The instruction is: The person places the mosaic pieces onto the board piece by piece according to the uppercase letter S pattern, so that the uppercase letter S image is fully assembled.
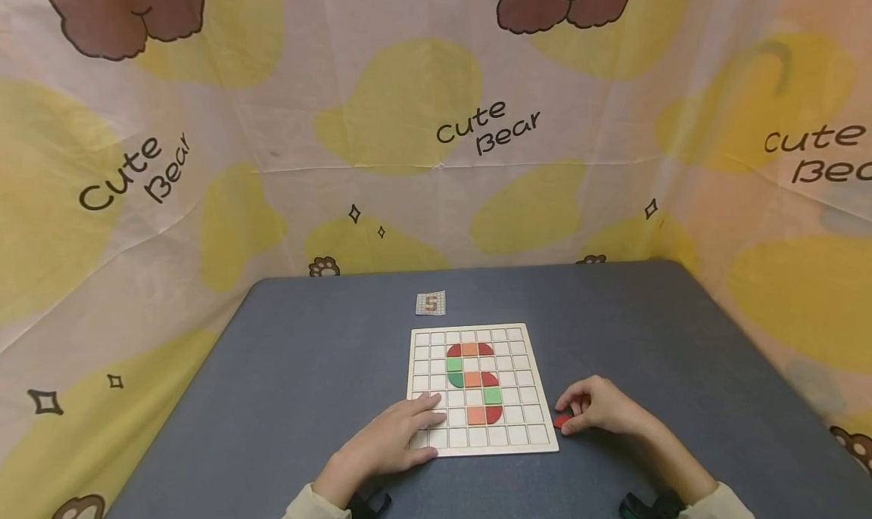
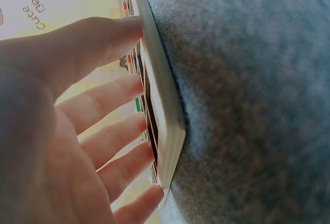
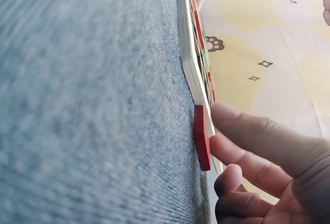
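Observation:
A white gridded board (image 1: 518, 436) lies on the table. Red, orange and green tiles form an S-like figure on it, among them an orange square (image 1: 475, 415) and a light green square (image 1: 493, 396). My left hand (image 1: 395, 436) rests at the board's near left corner, its spread fingertips on the grid and edge. Just off the right edge lies a red tile (image 3: 202, 139), flat on the table. My right hand (image 1: 602, 407) is at that tile, thumb and index finger around it. In the right wrist view the thumb looks apart from it; index contact is unclear.
A small printed card (image 1: 431, 303) with an S pattern lies behind the board. The grey-blue table (image 1: 306, 352) stretches to both sides. Behind it hangs a patterned curtain (image 1: 272, 125) reading "Cute Bear".

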